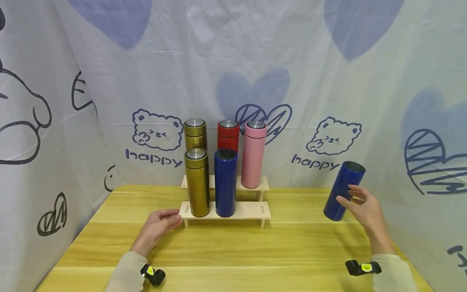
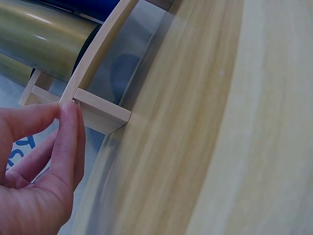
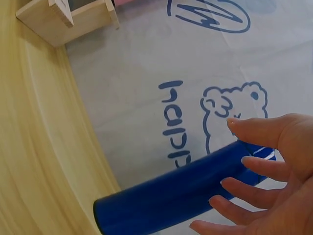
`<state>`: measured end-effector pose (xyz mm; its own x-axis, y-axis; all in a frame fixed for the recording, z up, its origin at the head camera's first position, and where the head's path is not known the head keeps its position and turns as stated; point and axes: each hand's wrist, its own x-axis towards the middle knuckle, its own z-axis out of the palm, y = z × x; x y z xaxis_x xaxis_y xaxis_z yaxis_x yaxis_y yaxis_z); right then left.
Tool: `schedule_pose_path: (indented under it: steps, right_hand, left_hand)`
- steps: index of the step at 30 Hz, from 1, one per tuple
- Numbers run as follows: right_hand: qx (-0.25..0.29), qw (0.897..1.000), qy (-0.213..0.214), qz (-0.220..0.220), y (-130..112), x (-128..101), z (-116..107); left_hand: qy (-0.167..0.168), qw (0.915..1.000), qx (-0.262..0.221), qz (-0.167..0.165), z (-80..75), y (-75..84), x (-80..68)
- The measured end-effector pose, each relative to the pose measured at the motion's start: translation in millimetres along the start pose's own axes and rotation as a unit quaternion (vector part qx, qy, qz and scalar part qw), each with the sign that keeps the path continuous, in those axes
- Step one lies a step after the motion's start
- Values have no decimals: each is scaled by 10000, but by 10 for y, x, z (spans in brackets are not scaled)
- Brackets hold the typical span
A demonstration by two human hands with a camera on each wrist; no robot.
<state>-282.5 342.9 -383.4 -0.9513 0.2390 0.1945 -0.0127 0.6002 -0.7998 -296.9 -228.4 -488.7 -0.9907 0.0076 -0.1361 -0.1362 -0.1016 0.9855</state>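
Observation:
My left hand pinches the left end of the front tier of a small wooden step rack; in the left wrist view its thumb and fingertips meet at the board's corner. At the right, a dark blue thermos bottle stands on the table, leaning in the head view. My right hand is beside it, thumb and fingers spread apart and overlapping the bottle. The right wrist view shows loosely extended fingers in front of the blue bottle, not wrapped round it.
On the rack's front tier stand a gold bottle and another blue bottle. Behind them are a second gold bottle, a red bottle and a pink bottle. A printed white cloth hangs behind the wooden table.

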Motion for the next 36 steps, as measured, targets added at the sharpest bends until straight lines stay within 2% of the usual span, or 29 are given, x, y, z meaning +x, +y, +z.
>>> schedule_pose_path:
  steps: [6,15,36]
  right_hand:
    - [-45,9994,144,316,87,41,-27]
    - [-111,9946,212,1013,241,119,-70]
    - [64,9907,424,1288,411,354,138]
  left_hand:
    - [10,10000,45,-28,6,7,-1]
    - [49,10000,32,-41,19,0,4]
    - [61,9999,132,-84,-3,7,16]
